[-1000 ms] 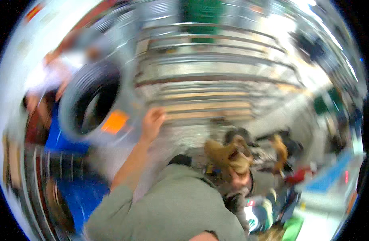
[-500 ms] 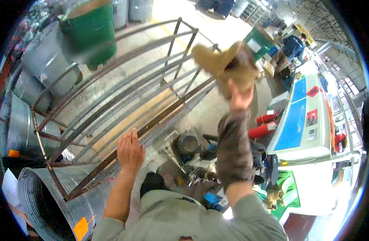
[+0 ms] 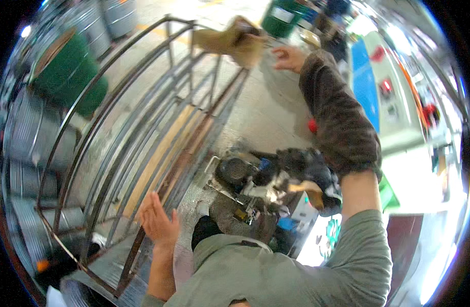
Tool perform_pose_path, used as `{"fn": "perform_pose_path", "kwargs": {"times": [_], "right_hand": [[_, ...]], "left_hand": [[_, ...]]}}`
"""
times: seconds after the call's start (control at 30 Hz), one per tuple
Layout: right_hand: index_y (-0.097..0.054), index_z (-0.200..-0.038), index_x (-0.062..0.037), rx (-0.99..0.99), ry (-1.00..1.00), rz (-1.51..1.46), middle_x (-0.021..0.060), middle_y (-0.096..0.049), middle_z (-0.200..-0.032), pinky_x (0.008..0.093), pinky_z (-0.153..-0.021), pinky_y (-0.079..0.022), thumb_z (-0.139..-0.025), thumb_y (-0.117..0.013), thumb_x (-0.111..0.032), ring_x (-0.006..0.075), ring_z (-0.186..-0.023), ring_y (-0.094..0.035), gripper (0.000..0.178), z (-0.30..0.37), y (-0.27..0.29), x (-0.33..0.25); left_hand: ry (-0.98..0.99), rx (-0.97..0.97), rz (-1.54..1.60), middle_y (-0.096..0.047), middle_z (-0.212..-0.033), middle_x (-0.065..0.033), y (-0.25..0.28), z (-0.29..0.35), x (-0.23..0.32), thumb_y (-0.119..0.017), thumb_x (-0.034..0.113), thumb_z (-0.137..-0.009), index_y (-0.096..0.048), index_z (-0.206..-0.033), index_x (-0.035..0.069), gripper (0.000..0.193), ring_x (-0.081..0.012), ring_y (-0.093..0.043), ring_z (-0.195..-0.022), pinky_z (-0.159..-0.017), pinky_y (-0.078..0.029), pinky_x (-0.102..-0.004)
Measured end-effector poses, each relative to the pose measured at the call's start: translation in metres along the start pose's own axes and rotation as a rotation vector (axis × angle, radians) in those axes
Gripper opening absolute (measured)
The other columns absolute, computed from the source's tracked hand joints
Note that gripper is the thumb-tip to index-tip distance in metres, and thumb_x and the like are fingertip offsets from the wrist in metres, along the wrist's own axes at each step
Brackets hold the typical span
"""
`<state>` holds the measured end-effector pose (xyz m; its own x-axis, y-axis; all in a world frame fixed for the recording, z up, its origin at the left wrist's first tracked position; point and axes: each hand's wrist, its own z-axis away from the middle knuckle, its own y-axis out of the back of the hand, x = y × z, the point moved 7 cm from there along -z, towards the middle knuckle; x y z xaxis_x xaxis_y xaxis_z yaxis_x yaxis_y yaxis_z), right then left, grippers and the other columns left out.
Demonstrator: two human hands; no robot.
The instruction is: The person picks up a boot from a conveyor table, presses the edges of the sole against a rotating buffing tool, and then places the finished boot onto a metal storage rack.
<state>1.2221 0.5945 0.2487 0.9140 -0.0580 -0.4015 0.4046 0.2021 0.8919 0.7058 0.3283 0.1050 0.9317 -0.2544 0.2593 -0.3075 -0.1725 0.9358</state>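
Where a rack (image 3: 234, 83) spans the floor (image 3: 263, 110), left hand (image 3: 161, 223) spreads; right hand (image 3: 289, 58) gapes near a tan object (image 3: 227, 44).

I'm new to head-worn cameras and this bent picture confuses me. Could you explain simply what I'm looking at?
There is no robot here: these are a person's own bare hands. A wide fisheye camera on the head looks down, so straight edges curve and the grey-green shirt fills the bottom.

The left hand, open, is by the near end of a barred metal rack. The right hand, below a dark brown sleeve, is open too, with a tan boot just beyond its fingers. Neither hand appears to hold anything; whether the boot rests on the rack is unclear.

On the floor, ahead of the person, stands some motor-like equipment. A green drum is beyond the rack.
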Motion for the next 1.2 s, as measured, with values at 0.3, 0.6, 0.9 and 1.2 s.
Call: {"fn": "perform_pose_path", "kwargs": {"times": [0.3,0.6,0.9,1.2], "right_hand": [[-0.065,-0.108,-0.0012,1.157,-0.149,-0.645,0.0072,-0.069,-0.096,0.0294,-0.080,-0.053,-0.087,-0.071,-0.010,0.0154,-0.086,-0.067,0.024,0.539,-0.104,0.081],[-0.053,-0.129,-0.0096,1.411,-1.386,-0.071,0.0137,-0.053,-0.128,0.0319,-0.076,-0.055,-0.077,-0.074,-0.005,0.0221,-0.077,-0.067,0.057,0.931,-0.423,0.218],[-0.059,-0.116,-0.0087,1.117,-1.861,-0.160,0.0158,-0.058,-0.116,0.0442,-0.092,-0.049,-0.085,-0.072,-0.025,0.0365,-0.108,-0.060,0.037,1.066,-0.490,0.336],[-0.064,-0.086,0.0000,1.471,-1.287,-0.508,0.0050,-0.057,-0.081,0.0295,-0.072,-0.046,-0.082,-0.075,-0.009,0.0165,-0.077,-0.056,0.015,1.045,-0.405,0.180]], "left_hand": [[-0.061,-0.558,0.538,-0.037,-0.148,-0.0191,-0.177,0.139,0.018,-0.060,0.020,-0.097,-0.042,-0.141,-0.001,0.052,-0.0337,-0.035,-0.137,-0.111,-0.033,-0.0483],[0.614,-1.222,0.257,-0.049,-0.132,-0.0145,-0.233,0.284,-0.050,-0.061,0.015,-0.095,-0.045,-0.138,0.001,0.048,-0.0271,-0.047,-0.117,-0.096,-0.040,-0.0409],[0.392,-1.224,0.388,-0.061,-0.117,-0.0098,-0.245,0.259,0.075,-0.061,0.010,-0.094,-0.047,-0.136,0.004,0.044,-0.0205,-0.059,-0.097,-0.081,-0.048,-0.0336],[-0.183,-1.560,0.740,-0.060,-0.132,-0.0071,-0.253,0.284,0.311,-0.062,0.018,-0.096,-0.049,-0.140,0.009,0.047,-0.0185,-0.057,-0.119,-0.100,-0.045,-0.0317]]}}
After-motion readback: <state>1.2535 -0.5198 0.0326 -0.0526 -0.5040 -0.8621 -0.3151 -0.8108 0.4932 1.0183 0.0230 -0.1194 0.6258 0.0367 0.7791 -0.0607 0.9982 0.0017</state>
